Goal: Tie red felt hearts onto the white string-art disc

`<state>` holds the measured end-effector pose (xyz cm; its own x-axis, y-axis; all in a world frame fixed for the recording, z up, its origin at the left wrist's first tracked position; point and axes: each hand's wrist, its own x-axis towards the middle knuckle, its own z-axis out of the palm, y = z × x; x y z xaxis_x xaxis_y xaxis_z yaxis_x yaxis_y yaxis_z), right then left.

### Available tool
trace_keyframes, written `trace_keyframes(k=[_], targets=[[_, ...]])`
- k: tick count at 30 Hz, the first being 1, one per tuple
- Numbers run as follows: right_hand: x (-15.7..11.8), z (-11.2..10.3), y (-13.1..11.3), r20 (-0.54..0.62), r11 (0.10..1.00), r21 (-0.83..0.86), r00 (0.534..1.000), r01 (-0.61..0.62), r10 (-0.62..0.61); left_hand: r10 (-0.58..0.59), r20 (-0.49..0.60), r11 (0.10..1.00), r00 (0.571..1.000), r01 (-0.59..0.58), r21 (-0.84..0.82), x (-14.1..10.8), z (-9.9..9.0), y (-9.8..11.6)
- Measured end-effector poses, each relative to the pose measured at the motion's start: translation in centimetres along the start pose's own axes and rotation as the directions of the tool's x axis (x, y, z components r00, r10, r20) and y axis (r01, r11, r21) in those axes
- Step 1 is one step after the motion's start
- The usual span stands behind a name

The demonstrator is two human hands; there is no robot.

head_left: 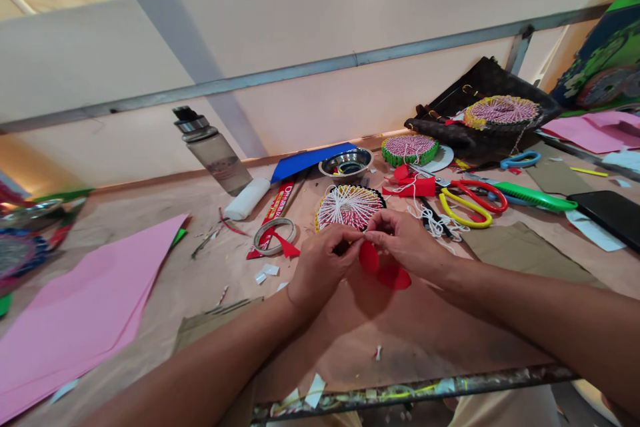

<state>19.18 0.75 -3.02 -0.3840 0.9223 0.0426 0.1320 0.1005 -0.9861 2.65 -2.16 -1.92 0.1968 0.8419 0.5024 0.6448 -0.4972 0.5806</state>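
Observation:
My left hand (323, 260) and my right hand (407, 243) meet fingertip to fingertip above the near part of the table, both pinched closed. A small red paper circle (369, 258) hangs below the tips, seemingly from my right fingers. A tiny whitish bit shows where the tips meet; what my left fingers grip is too small to name. Another red oval piece (395, 277) lies just beneath my right hand. Right behind the hands sits a round coil (349, 207) wound with white and red string. A pointed red scrap (285, 243) lies left of my left hand.
A tape roll (257, 240), a ruler (275, 210) and a bottle (215, 153) stand or lie to the left, beyond pink sheets (100, 307). Scissors with yellow and red handles (470, 213), a green cutter (537, 195) and a phone (607, 217) lie right. Behind are a metal bowl (325, 167) and a dark bag (450, 130).

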Motion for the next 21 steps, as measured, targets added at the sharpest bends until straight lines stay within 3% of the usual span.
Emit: trace_keyframes(k=[6, 9, 13, 17, 21], targets=[[0.0, 0.0, -0.3, 0.048, 0.987, 0.121, 0.994, -0.106, 0.101, 0.136, 0.062, 0.989, 0.989, -0.139, 0.043, -0.1, -0.3, -0.2], [0.2, -0.1, -0.3, 0.079, 0.971, 0.186, 0.987, -0.151, 0.139, 0.135, 0.133, 0.986, 0.982, -0.146, 0.082, -0.2, -0.6, -0.3], [0.7, -0.7, -0.2, 0.123, 0.976, 0.146, 0.982, -0.164, 0.147, 0.128, 0.216, 0.985, 0.968, -0.15, 0.09, -0.1, -0.8, -0.3], [1.2, -1.0, 0.1, 0.149, 0.981, 0.136, 0.982, -0.138, 0.117, 0.116, 0.181, 0.992, 0.977, -0.124, 0.035, 0.3, -0.7, -0.3], [0.8, -0.8, -0.4, 0.125, 0.995, 0.074, 0.991, -0.062, 0.053, 0.004, 0.121, 1.0, 0.993, -0.005, 0.009, 0.6, -0.3, -0.3]])
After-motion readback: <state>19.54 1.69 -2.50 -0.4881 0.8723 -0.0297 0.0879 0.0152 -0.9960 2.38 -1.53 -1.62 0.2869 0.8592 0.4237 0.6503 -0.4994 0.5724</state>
